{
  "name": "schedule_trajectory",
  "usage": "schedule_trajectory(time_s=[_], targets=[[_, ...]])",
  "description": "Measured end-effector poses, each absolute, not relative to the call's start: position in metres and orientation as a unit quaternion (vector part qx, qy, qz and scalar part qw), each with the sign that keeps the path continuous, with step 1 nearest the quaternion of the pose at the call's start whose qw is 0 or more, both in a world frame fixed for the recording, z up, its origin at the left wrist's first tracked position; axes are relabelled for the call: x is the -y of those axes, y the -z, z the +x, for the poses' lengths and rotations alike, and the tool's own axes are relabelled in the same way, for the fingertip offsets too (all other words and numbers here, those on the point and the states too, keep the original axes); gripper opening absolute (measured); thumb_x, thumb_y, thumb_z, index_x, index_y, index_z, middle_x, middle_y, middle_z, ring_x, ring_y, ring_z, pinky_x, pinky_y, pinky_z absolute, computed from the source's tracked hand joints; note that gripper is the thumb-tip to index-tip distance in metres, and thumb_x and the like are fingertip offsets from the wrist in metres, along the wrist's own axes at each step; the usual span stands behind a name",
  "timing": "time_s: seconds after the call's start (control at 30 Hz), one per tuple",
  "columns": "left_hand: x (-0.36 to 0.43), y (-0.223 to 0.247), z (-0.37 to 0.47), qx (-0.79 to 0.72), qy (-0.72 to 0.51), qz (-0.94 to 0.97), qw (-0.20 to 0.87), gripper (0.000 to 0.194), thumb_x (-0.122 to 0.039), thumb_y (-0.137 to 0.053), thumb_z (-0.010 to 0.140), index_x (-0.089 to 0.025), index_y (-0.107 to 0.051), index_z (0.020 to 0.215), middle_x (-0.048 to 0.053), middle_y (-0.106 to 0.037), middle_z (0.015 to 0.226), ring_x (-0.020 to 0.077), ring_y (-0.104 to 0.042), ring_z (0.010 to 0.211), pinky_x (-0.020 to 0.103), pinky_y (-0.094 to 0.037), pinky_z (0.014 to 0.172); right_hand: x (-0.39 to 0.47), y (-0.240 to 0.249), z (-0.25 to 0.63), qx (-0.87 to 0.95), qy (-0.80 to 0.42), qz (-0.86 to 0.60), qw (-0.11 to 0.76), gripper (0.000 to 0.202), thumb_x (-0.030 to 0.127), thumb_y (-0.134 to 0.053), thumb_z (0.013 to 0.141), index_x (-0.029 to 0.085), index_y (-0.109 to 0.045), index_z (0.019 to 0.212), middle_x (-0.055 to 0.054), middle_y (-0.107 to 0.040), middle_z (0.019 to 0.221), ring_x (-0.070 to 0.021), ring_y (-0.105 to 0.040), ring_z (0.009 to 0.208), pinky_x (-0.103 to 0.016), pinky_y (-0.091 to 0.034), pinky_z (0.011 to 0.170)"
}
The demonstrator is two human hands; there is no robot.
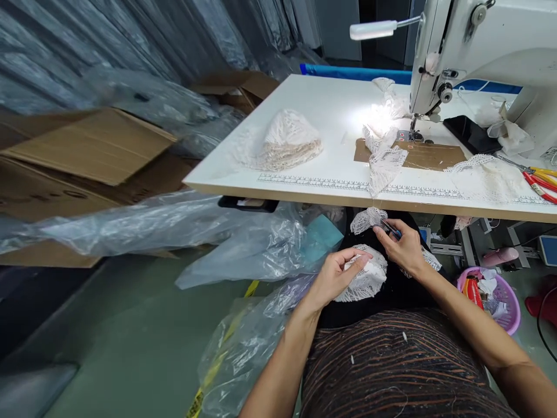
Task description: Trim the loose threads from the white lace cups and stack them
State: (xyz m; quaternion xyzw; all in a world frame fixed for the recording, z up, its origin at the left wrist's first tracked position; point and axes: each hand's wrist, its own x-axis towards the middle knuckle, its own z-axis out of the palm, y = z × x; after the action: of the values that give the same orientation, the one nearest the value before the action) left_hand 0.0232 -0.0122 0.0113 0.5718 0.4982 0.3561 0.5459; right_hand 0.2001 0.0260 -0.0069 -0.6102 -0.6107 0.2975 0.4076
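Note:
On my lap, my left hand [342,273] is closed on a white lace piece [369,278], pinching its upper edge between thumb and fingers. My right hand [404,244] grips small thread snips [395,230] with a bluish handle, their blades pointing up and left. At the blade tips lies another lace piece [366,219], just below the table edge. From there a strip of lace [385,168] runs over the edge and up toward the sewing machine [435,64]. More lace shows behind my right wrist, partly hidden.
A stack of lace pieces [290,142] sits on the white table [335,93], left of the machine. Red- and yellow-handled scissors [539,180], a black phone-like object [472,133] and loose lace lie at right. Cardboard boxes [96,145] and plastic sheeting [261,244] crowd the left; a purple basket [513,307] stands lower right.

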Motion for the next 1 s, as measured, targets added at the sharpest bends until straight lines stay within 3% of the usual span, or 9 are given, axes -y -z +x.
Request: schedule_trajectory(time_s=[0.17,0.33,0.47,0.6,0.73,0.87,1.0], targets=[[0.007,-0.009,0.017,-0.489,-0.398,0.625,0.46,0.028,-0.045,-0.07,0.081,-0.018,-0.078,0.085,0.007,-0.071,0.084,0.0196,-0.065,0.08,0.03,-0.053,0.076,-0.043,0.008,0.195,0.621,-0.351,-0.542,0.444,0.044,0.058,-0.059,0.081,0.016,-0.063,0.066,-0.001,-0.056,0.06,-0.0118,-0.044,0.054,-0.025,-0.038,0.052],[-0.006,-0.013,0.005,-0.495,-0.457,0.62,0.402,0.033,-0.043,-0.071,0.08,-0.019,-0.075,0.103,0.008,-0.069,0.101,0.0227,-0.064,0.1,0.035,-0.049,0.093,-0.015,-0.009,0.197,0.685,-0.383,-0.448,0.429,0.037,0.047,-0.053,0.087,0.017,-0.057,0.065,0.002,-0.044,0.058,-0.0094,-0.035,0.054,-0.023,-0.031,0.05],[-0.015,-0.014,0.009,-0.424,-0.455,0.632,0.462,0.049,-0.056,-0.069,0.078,-0.021,-0.073,0.113,0.01,-0.065,0.112,0.0273,-0.061,0.11,0.041,-0.046,0.1,0.017,-0.027,0.201,0.747,-0.4,-0.375,0.377,0.036,0.039,-0.051,0.09,0.02,-0.046,0.059,0.004,-0.037,0.055,-0.0088,-0.031,0.05,-0.024,-0.027,0.049],[-0.011,-0.014,0.019,-0.321,-0.408,0.626,0.582,0.047,-0.064,-0.068,0.074,-0.021,-0.077,0.091,0.013,-0.064,0.11,0.0302,-0.06,0.114,0.044,-0.047,0.101,0.036,-0.039,0.207,0.771,-0.425,-0.33,0.341,0.037,0.038,-0.051,0.092,0.021,-0.045,0.06,0.005,-0.036,0.055,-0.009,-0.03,0.05,-0.024,-0.028,0.051],[0.001,-0.017,0.024,-0.342,-0.424,0.557,0.627,0.042,-0.059,-0.077,0.07,-0.018,-0.067,0.069,0.011,-0.068,0.099,0.025,-0.064,0.096,0.036,-0.052,0.083,0.041,-0.038,0.211,0.72,-0.467,-0.361,0.364,0.041,0.043,-0.047,0.094,0.02,-0.047,0.061,0.005,-0.036,0.055,-0.0089,-0.03,0.05,-0.024,-0.028,0.05],[0.006,-0.022,0.024,-0.43,-0.402,0.501,0.634,0.042,-0.053,-0.081,0.067,-0.016,-0.064,0.075,0.001,-0.063,0.069,0.0113,-0.054,0.059,0.023,-0.044,0.057,0.036,-0.027,0.209,0.568,-0.51,-0.473,0.44,0.048,0.056,-0.058,0.085,0.019,-0.048,0.055,0.005,-0.036,0.052,-0.0077,-0.028,0.049,-0.025,-0.024,0.047],[0.006,-0.025,0.024,-0.46,-0.397,0.468,0.642,0.044,-0.052,-0.085,0.063,-0.015,-0.065,0.079,0.0,-0.066,0.068,0.0095,-0.054,0.057,0.02,-0.042,0.055,0.028,-0.019,0.208,0.372,-0.608,-0.483,0.509,0.038,0.055,-0.074,0.068,0.018,-0.064,0.067,0.009,-0.029,0.047,-0.0063,-0.021,0.046,-0.023,-0.017,0.043]])
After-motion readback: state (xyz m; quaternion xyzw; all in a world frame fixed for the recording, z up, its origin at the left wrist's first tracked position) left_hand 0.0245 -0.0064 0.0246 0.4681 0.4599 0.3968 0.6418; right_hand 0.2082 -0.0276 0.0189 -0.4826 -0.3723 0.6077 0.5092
